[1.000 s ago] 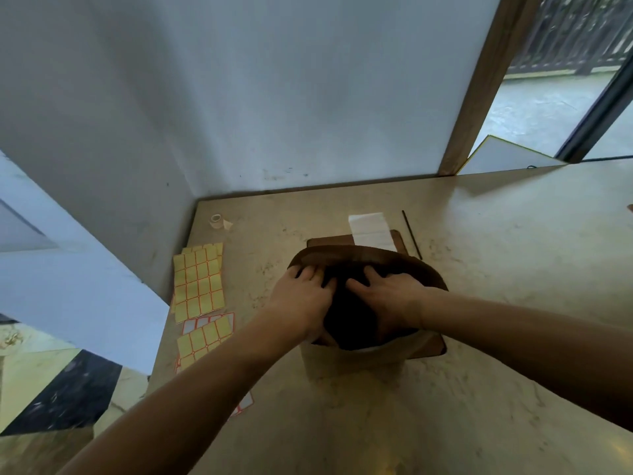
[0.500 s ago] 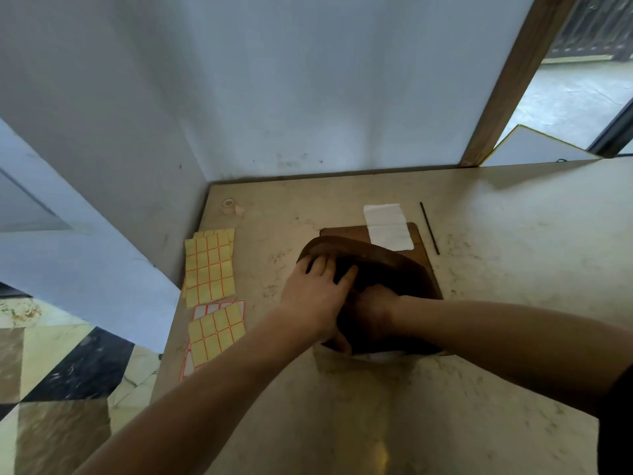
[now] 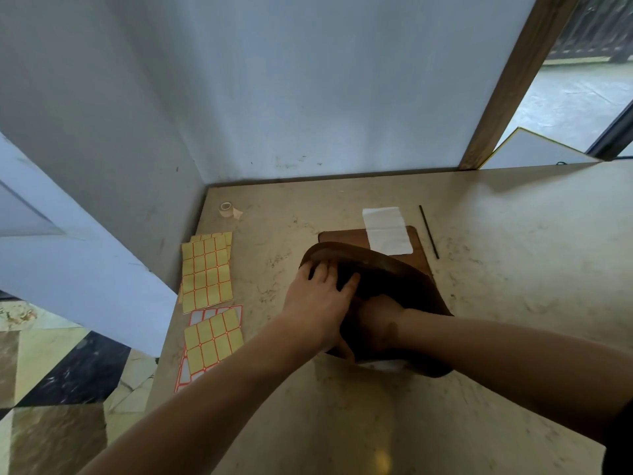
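A dark brown flexible sheet (image 3: pixel 397 282) is bent into an arch over a flat brown board (image 3: pixel 342 236) on the beige marble table (image 3: pixel 496 269). My left hand (image 3: pixel 318 303) lies on the arch's left side, fingers spread over its upper edge and thumb low by the near edge. My right hand (image 3: pixel 378 317) sits lower against the dark sheet, just right of the left hand; its fingers are hidden in shadow. A white paper slip (image 3: pixel 387 231) lies across the board's far end. A bit of white (image 3: pixel 383 365) shows under the sheet's near edge.
Two sheets of yellow labels with red borders (image 3: pixel 206 269) (image 3: pixel 214 337) lie along the table's left edge. A small tape roll (image 3: pixel 226 209) sits near the wall corner. A thin black stick (image 3: pixel 429 231) lies right of the board. Walls close off the left and back.
My right hand has slid from the top of the brown sheet down and left, partly beneath my left hand. The left hand stays on the sheet's upper edge.
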